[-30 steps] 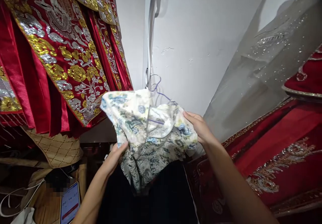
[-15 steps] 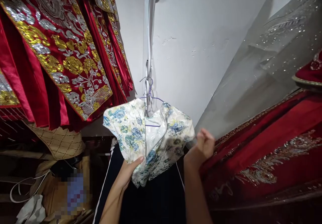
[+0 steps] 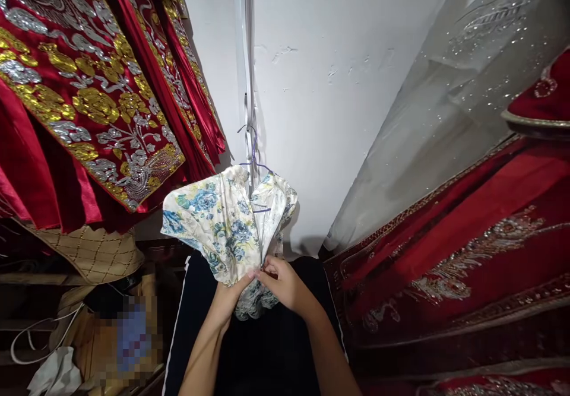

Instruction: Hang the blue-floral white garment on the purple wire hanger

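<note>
A white short-sleeved top (image 3: 209, 221) with blue and green flowers hangs on a thin purple hanger (image 3: 255, 161) in front of the wall. Its front gapes open at the neck. My left hand (image 3: 231, 301) grips the lower front edge from below, thumb on the outside of the fabric. Close beside it, my right hand (image 3: 282, 283) pinches the opposite front edge near the bottom of the opening. The two thumbs almost meet. Whether a zip pull or a fastener sits between the right fingertips cannot be made out. The right side of the top is folded back.
Red garments with gold and silver embroidery (image 3: 111, 105) hang at the left. A sheer sparkling veil-like cloth (image 3: 401, 123) and a red beaded garment (image 3: 445, 265) are at the right. A wooden stool-like frame (image 3: 100, 342) with a white cable (image 3: 27, 360) stands lower left.
My right hand has come in from beyond the right sleeve to the front edge beside my left hand. The top's right side has folded inward. The view has shifted slightly.
</note>
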`<action>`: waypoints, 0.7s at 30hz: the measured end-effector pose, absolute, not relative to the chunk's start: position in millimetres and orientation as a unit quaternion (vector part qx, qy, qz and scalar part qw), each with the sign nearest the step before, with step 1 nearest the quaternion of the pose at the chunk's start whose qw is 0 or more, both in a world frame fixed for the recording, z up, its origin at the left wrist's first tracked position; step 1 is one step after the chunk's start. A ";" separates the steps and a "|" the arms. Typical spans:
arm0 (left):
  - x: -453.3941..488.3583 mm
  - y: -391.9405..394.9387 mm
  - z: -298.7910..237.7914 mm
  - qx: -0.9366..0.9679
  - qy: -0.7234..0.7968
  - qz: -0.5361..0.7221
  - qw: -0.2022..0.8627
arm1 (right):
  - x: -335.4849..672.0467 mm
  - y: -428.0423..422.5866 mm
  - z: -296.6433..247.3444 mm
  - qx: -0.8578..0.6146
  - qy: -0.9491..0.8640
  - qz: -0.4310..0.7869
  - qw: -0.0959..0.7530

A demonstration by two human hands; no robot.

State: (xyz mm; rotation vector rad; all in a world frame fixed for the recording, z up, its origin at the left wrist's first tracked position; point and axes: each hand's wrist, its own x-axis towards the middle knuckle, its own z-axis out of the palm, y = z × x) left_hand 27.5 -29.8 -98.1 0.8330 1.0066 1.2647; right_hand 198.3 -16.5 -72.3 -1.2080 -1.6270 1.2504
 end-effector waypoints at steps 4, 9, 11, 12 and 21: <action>30.7 -30.2 -102.4 0.330 0.445 0.548 0.626 | 198.9 -18.1 -69.5 -0.476 -0.637 0.479 0.371; 26.6 -30.2 -102.9 0.325 0.457 0.552 0.618 | 199.3 -18.1 -56.1 -0.462 -0.641 0.490 0.367; 25.7 -30.4 -101.9 0.325 0.457 0.555 0.614 | 200.1 -19.7 -52.0 -0.462 -0.649 0.485 0.360; 25.7 -30.4 -101.5 0.331 0.452 0.552 0.618 | 200.9 -20.4 -50.5 -0.464 -0.652 0.483 0.355; 32.7 -24.9 -112.8 0.309 0.571 0.638 0.413 | 213.3 -25.6 -40.1 -0.496 -0.663 0.449 0.336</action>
